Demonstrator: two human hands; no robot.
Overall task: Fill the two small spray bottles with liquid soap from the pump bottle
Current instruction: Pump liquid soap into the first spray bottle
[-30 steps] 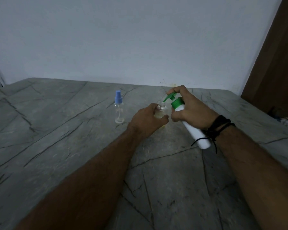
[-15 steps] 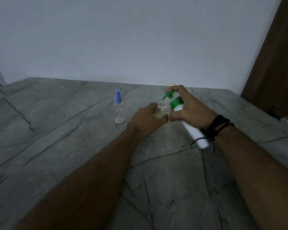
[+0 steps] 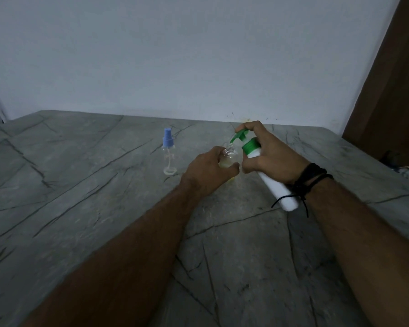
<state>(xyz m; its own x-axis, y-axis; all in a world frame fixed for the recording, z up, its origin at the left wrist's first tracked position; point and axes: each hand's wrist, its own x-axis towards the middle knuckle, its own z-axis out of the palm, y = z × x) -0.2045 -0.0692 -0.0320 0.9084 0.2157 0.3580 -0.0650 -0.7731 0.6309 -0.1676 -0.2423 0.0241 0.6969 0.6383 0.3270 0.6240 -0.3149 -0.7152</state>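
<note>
My left hand (image 3: 208,172) grips a small clear spray bottle (image 3: 229,156) with its cap off; a little yellowish liquid shows inside. My right hand (image 3: 269,156) holds the white pump bottle (image 3: 275,185) tilted, with one finger on top of its green pump head (image 3: 240,135). The green spout points down at the open neck of the small bottle. A second small clear spray bottle (image 3: 168,152) with a blue sprayer cap stands upright on the grey marble table (image 3: 80,197), to the left of my hands.
A plain white wall stands behind the table's far edge. A brown wooden panel (image 3: 392,90) rises at the right. Some small dark and light items (image 3: 406,171) lie at the far right edge. A black cord bracelet (image 3: 309,178) hangs on my right wrist.
The green pump head has risen a little from the bottle collar under my finger. Both hands and the bottles stay in nearly the same place.
</note>
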